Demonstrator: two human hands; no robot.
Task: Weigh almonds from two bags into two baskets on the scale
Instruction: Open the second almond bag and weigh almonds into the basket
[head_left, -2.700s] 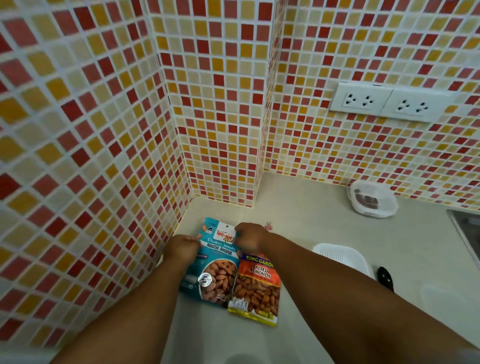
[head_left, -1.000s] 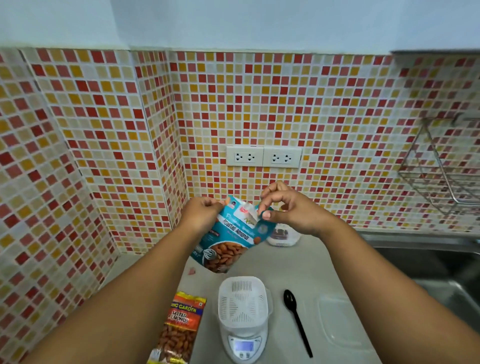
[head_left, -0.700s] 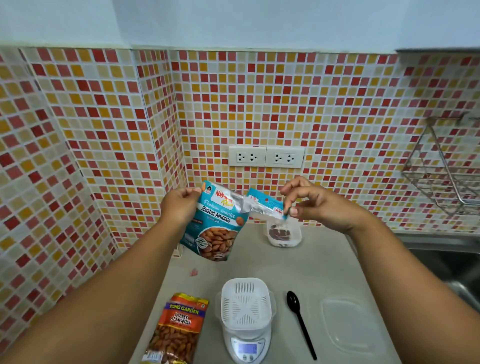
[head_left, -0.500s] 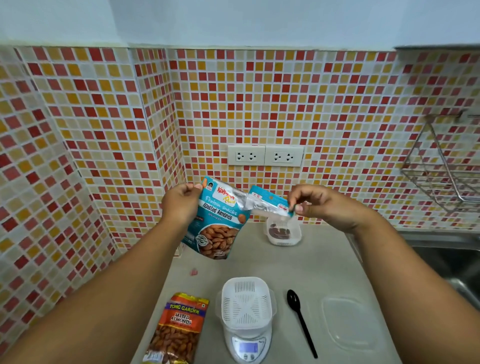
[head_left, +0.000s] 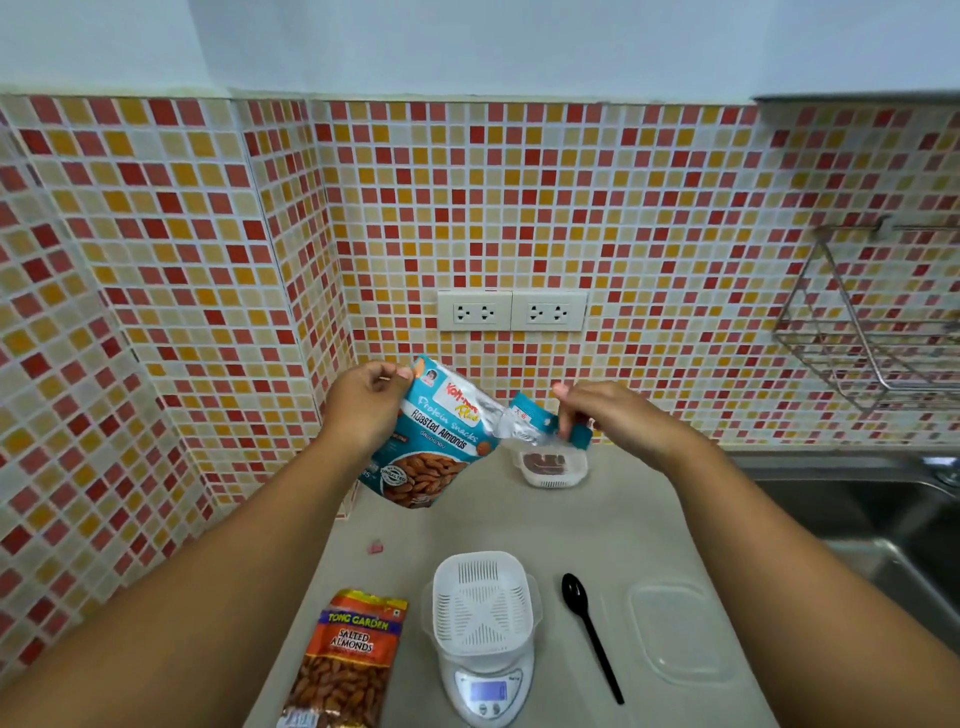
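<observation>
Blue almond bag held aloft between both hands, left hand gripping its top corner, right hand pinching the torn strip — above the desk, behind the basket on the scale.

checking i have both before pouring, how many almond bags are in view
2: the blue roasted almonds bag is held up over the counter, gripped by the left hand and right hand; the orange salted almonds bag lies flat left of the scale.

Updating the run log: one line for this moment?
step: tearing open teal bag | left hand: holds bag | right hand: pinches torn strip | basket: empty
</observation>
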